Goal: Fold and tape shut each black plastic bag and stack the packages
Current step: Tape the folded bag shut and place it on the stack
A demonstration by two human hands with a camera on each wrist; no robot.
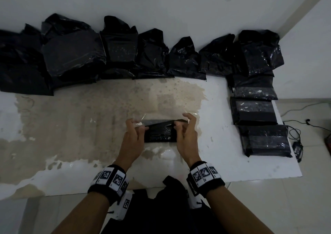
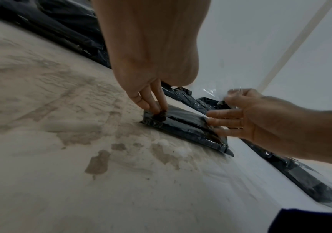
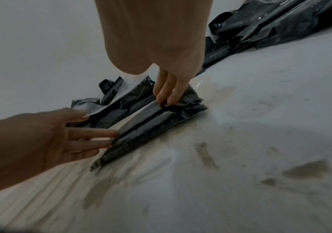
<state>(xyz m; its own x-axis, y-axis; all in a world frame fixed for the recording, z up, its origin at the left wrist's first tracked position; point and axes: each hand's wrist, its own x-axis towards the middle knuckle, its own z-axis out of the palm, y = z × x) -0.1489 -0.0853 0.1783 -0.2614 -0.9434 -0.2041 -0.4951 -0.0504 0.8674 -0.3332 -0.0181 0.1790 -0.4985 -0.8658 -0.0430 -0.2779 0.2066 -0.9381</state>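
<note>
Head view: folded black bag (image 1: 160, 132) lies mid-worktop (image 1: 71, 126), twelve o'clock of both wrists. Left hand (image 1: 133, 135) and right hand (image 1: 186, 133) each pinch an end of a clear tape strip (image 1: 161, 116) above it.

Left wrist view: lower fingers (image 2: 157, 100) press the bag's end.

Right wrist view: likewise; fingers (image 3: 169, 89) touching the bag.

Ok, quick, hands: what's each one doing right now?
Left hand: pinching one end of the clear tape strip.
Right hand: pinching the tape's other end.
</note>
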